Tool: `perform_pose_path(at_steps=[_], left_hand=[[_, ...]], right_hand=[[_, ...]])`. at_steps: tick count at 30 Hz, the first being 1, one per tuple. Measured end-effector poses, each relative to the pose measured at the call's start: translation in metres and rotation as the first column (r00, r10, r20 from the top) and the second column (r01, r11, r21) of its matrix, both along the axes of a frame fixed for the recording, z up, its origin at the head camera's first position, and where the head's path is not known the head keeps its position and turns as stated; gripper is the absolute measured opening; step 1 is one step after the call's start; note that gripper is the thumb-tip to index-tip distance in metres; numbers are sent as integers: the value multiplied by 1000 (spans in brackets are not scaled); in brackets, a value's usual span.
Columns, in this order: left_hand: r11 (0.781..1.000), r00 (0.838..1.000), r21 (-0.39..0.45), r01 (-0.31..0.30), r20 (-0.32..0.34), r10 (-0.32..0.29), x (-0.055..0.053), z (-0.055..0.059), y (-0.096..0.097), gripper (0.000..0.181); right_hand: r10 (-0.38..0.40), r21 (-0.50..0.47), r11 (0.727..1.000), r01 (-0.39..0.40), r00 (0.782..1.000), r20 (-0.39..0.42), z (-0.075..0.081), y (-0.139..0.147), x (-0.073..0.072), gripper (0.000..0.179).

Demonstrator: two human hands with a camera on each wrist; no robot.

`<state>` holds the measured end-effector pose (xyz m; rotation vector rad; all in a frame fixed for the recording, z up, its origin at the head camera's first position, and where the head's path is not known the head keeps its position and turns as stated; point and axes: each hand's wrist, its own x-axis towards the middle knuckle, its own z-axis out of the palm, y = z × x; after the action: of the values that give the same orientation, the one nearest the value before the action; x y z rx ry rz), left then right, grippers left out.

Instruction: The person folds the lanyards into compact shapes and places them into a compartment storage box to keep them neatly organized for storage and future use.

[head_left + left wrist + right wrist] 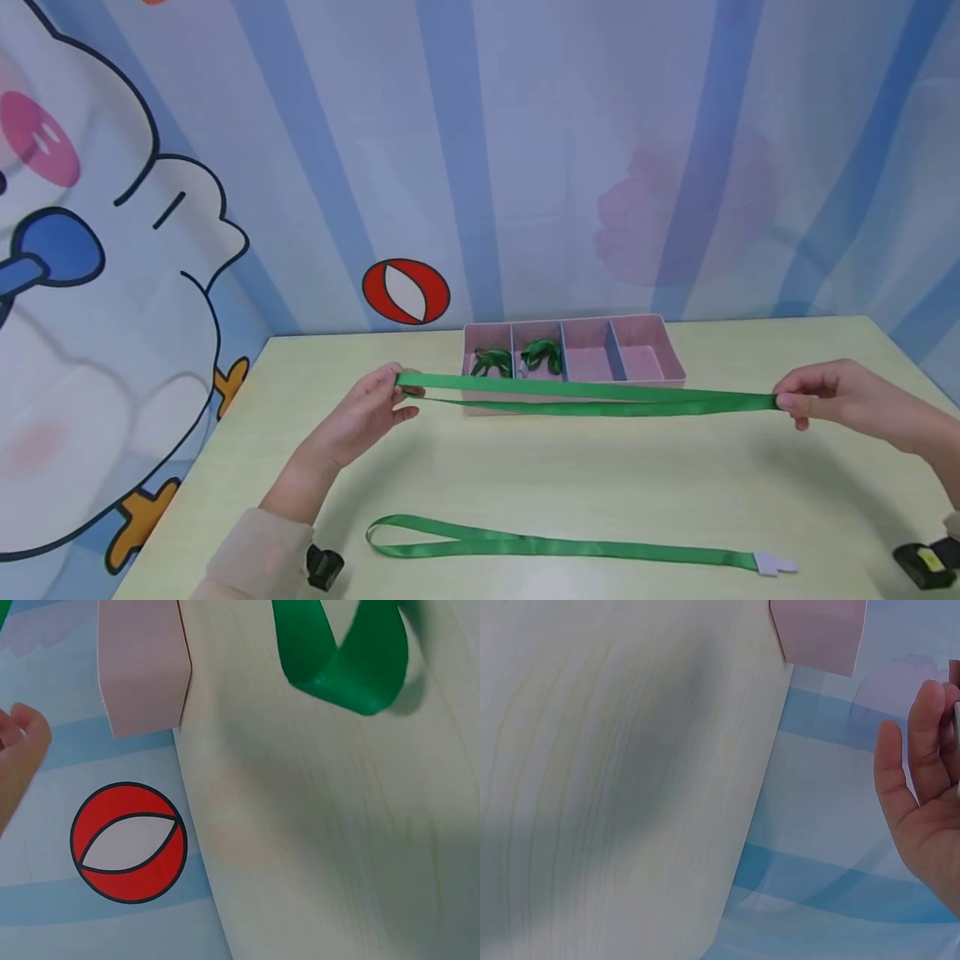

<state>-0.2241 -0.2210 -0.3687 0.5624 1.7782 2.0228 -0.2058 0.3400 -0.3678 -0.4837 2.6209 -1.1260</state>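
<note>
A green lanyard [585, 388] is stretched above the table in two strands. My left hand [367, 412] holds its looped left end at the fingers, with the thumb a little apart below. My right hand [840, 400] pinches the other end between thumb and fingertips, hiding it. In the right wrist view that hand [930, 802] shows at the right edge with curled fingers. Nearer the front, a second green lanyard [570, 547] lies lengthwise on the table, loop to the left, white plastic clip [768, 564] to the right. Its loop [375, 675] also shows in the left wrist view.
Behind the stretched lanyard stands a pink divided box [652, 329] against the back wall. Bundled green lanyards [491, 361] lie in its two left compartments. The pale wooden table [315, 367] meets a blue striped wall covering [525, 167] with cartoon prints.
</note>
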Motion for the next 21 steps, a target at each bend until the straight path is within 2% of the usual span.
perform_pose_path(at_steps=[5,9,12,16,21], left_hand=[[999,999,-19,-45,0,45,-1,-2,1,18],[997,999,64,-30,44,28,1,-2,2,18],[992,998,126,-28,63,20,3,0,4,19],[980,999,199,-8,45,-1,6,2,9,22],[957,999,288,8,33,-19,10,7,15,27]], right_hand=[[-1,0,1000,1,1000,-23,-1,1,0,16],[1,-1,1000,-1,1000,-30,-2,1,-1,16],[-7,-1,1000,7,1000,-6,-2,1,-1,18],[-18,-5,1000,18,999,43,-3,1,-1,22],[-10,-20,1000,11,999,53,-5,1,-1,22]])
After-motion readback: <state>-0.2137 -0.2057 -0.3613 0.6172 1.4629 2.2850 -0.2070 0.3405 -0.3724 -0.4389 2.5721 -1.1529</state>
